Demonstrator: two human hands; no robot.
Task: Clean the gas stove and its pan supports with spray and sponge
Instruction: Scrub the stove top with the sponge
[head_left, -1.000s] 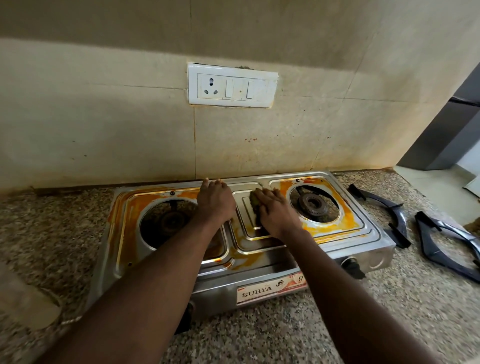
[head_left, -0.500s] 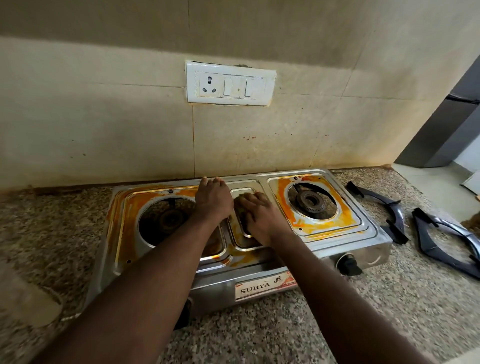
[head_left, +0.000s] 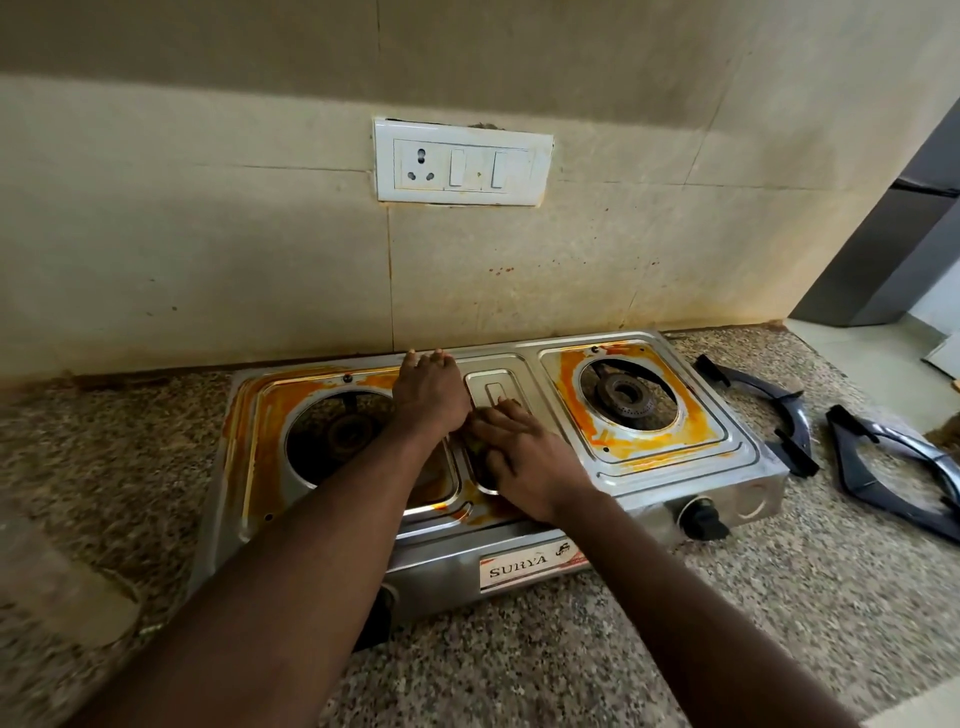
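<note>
A: Down on the gas stove (head_left: 670, 470), which sits on the speckled countertop (head_left: 779, 597) hard against the wall, and the action is right in the middle panel between the two burners.

B: The right hand (head_left: 524, 457) is there with its fingers bent over the sponge (head_left: 479, 450), pressing it onto the steel. Only a dark, greenish sliver of it shows under the fingertips.

A: And the left hand (head_left: 431, 395)?

B: It lies flat and holds nothing, with the palm on the stove top just beside the right hand and the straight fingers reaching the back edge.

A: There's orange staining all round the left burner (head_left: 348, 434), and more framing the right burner (head_left: 626, 397).

B: A smear runs along the front lip too, just above the label (head_left: 519, 558) that reads SURYA. A black knob (head_left: 704, 519) sits on the front at the right.

A: Where are the pan supports?

B: Both are off the stove, lying on the counter to its right. The near pan support (head_left: 795, 410) is just beside the stove's end, and the far pan support (head_left: 893, 512) is a little further out.

A: Above it all, a white switchboard (head_left: 462, 162) is set in the tiled wall.
</note>
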